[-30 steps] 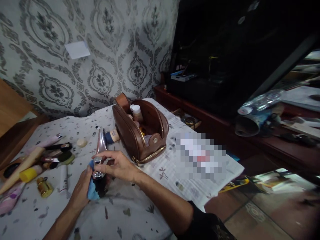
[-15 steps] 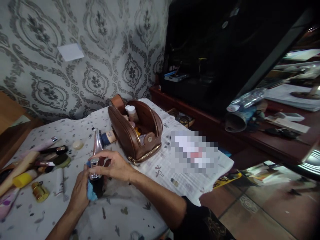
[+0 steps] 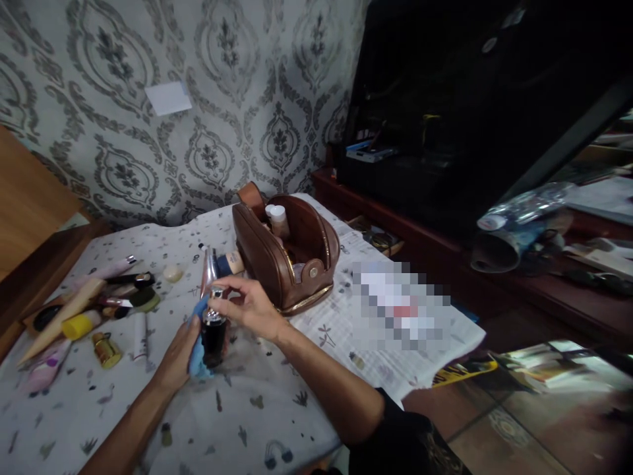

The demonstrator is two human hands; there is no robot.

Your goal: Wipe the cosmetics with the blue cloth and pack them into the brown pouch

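Note:
A dark glass bottle with a silver cap (image 3: 213, 343) stands upright between my hands. My right hand (image 3: 254, 310) pinches it by the cap, thumb and fingers on either side. Against the bottle's left side, my left hand (image 3: 178, 353) presses a light blue cloth (image 3: 199, 361), its fingers partly hidden behind it. Just behind the bottle are a silvery pink tube (image 3: 210, 265) and a dark blue and beige tube (image 3: 230, 263). These lie beside an unzipped brown leather bag (image 3: 264, 270), which holds white-capped containers (image 3: 279, 221).
Makeup items lie on the left, among them a yellow-capped tube (image 3: 82, 324), a gold bottle (image 3: 105, 349) and a white tube (image 3: 140, 336). A patterned white cloth (image 3: 281, 429) covers the table. A blurred-out item (image 3: 400, 303) lies right of the bag. Behind stands a large black screen (image 3: 445, 99).
The view has swung left, so everything sits further right in the picture. Both hands keep their hold, and more of the dark bottle's body shows now.

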